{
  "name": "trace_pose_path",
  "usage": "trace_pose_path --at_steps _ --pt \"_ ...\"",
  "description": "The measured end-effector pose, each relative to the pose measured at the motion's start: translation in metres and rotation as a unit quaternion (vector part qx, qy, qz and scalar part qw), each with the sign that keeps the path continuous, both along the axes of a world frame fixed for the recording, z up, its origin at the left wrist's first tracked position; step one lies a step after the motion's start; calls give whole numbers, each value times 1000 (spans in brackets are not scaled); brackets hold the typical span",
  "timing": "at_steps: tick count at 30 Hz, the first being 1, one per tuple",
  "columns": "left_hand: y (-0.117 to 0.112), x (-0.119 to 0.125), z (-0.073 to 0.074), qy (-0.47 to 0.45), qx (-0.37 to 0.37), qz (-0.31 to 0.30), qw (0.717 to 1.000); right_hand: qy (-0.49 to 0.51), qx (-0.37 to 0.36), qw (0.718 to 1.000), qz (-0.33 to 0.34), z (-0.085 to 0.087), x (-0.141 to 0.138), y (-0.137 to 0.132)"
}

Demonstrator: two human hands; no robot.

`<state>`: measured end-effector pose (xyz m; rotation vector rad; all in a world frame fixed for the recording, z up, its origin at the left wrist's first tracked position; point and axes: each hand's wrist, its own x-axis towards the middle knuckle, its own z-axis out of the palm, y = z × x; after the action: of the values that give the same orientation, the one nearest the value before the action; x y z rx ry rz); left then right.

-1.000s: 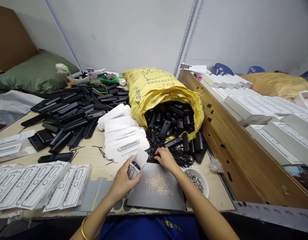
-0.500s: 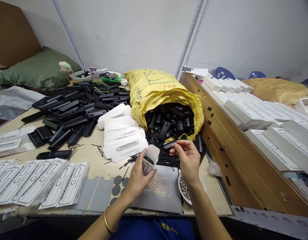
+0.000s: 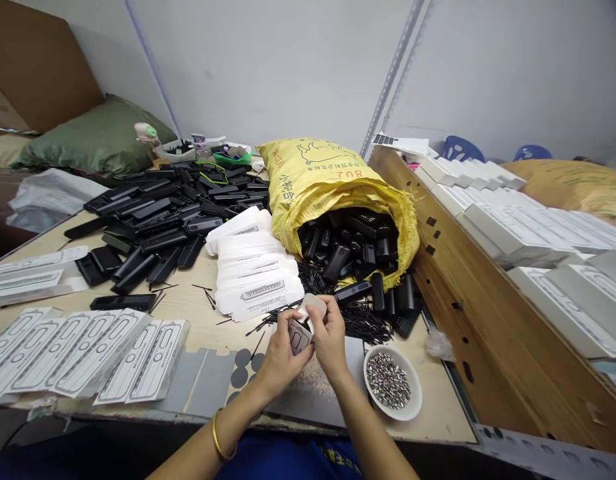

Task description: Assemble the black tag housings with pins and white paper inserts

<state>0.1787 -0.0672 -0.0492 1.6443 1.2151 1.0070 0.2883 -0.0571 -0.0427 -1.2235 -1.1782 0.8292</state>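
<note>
My left hand (image 3: 279, 360) is closed round a small white printed box (image 3: 299, 335) with its end flap (image 3: 313, 305) up, held above the table's front edge. My right hand (image 3: 331, 337) meets it from the right, fingertips pinched at the box's open end; whatever they pinch is too small to make out. Just beyond the hands lies a scatter of thin black pins (image 3: 358, 319). To the right of my right wrist stands a white bowl (image 3: 393, 410) full of small metal pieces. A stack of flat white boxes (image 3: 253, 273) lies behind my left hand.
An open yellow sack (image 3: 328, 187) of black plastic parts lies behind. A heap of black cases (image 3: 173, 213) fills the back left. Flat printed cards (image 3: 88, 360) lie at front left, a grey sheet (image 3: 313, 397) under my hands. A wooden divider (image 3: 468, 313) walls off stacked white boxes (image 3: 528, 227).
My right hand lifted from the pin pile with something thin and black, then came down to the box's open end. The left hand kept hold of the box. The view shifted slightly left.
</note>
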Motion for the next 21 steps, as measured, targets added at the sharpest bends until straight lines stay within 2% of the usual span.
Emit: trace_pose_path --at_steps 2,4,8,10,13,15,18,21 --pt "2 -2 1 -59 -24 4 998 -58 61 996 -20 -1 -12 -6" --pt "2 -2 2 -87 -54 5 995 -84 92 992 -4 -1 -18 -12" --pt "-1 4 3 -57 -55 12 997 -48 41 997 -38 -5 -9 -15" --pt "-4 7 2 -57 -47 -1 997 -73 49 995 -49 -10 -3 -16" --pt "-7 10 -2 -73 -36 -33 996 -145 149 977 -37 -19 -2 -23" --pt "-8 12 -2 -65 -17 -28 997 -164 194 967 -24 -23 -4 -28" --pt "-3 4 6 16 -26 -6 1000 -156 164 974 21 -26 -2 -33" --pt "6 -32 23 145 -65 54 986 -87 79 993 14 -30 15 -36"
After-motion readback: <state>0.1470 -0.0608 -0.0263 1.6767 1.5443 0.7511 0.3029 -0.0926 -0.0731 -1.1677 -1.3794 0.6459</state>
